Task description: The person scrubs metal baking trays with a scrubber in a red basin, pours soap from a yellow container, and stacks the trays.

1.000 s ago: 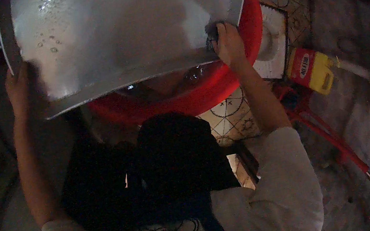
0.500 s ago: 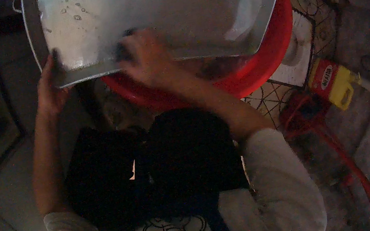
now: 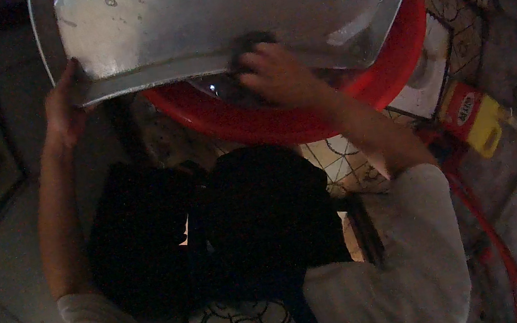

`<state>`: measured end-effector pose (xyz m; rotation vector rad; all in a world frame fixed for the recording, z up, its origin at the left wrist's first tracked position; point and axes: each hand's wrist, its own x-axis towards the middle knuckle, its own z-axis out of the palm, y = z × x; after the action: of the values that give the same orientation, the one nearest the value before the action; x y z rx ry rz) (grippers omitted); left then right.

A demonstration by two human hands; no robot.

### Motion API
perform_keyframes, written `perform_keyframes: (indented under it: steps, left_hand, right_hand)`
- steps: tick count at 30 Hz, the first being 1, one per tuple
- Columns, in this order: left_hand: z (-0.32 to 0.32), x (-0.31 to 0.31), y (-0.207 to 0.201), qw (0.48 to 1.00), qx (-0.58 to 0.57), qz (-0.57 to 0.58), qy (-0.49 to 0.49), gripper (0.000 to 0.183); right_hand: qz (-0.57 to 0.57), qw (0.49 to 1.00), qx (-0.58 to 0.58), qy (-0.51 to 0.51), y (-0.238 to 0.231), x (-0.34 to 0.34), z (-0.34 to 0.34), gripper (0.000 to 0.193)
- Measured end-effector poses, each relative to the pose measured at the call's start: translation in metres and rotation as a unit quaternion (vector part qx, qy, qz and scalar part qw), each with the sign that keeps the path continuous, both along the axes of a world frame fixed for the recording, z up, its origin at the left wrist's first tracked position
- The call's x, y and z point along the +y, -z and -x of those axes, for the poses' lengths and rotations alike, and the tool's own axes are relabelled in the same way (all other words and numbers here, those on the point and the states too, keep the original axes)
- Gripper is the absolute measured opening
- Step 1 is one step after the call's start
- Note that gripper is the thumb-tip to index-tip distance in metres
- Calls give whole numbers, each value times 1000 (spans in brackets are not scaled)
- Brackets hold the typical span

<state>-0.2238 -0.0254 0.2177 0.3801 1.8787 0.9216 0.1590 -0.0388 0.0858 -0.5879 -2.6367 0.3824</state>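
A large silver metal tray (image 3: 182, 21) with a raised rim rests tilted over a red basin (image 3: 246, 126). My left hand (image 3: 64, 108) grips the tray's near left corner, thumb over the rim. Against the near edge, right of the middle, my right hand (image 3: 278, 74) presses a dark scouring pad (image 3: 255, 43); motion blurs both, and the pad's exact kind is hard to make out. Water drops dot the tray's upper left surface. Below the tray's near rim, a glint shows inside the basin, whose far part is hidden by the tray.
A red and yellow package (image 3: 473, 117) with a handle-shaped cutout lies on the right. A red hose-like strip (image 3: 490, 233) runs down from near it. A white panel (image 3: 426, 77) sits beside the basin on patterned tiles (image 3: 332, 158). The scene is dim.
My right hand has moved right along the tray's near edge with the scouring pad. The tray's near edge sits slightly higher in view; my left hand keeps its hold on the corner.
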Motion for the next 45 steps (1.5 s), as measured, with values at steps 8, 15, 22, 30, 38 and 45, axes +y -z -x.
perform_keyframes:
  steps: [8,15,22,30,38,45]
  left_hand:
    - [5,9,-2,999,-23,-2,37,36]
    - [2,0,-3,995,90,23,21,36]
    - [-18,1,14,993,88,9,78,36]
    - [-14,7,26,986,123,-19,115,33]
    - [-17,6,27,982,148,-2,114,30]
    - [-35,10,35,982,161,14,100,28]
  right_hand:
    - [-13,988,148,41,-58,8,152,34]
    - [83,991,-18,102,-1,-3,-40,27]
    - [51,996,76,-5,-12,9,67,20]
    - [59,991,118,-4,-30,19,139,15]
    - [49,994,-83,47,22,5,-46,31]
    - [-85,978,189,37,-19,11,184,17]
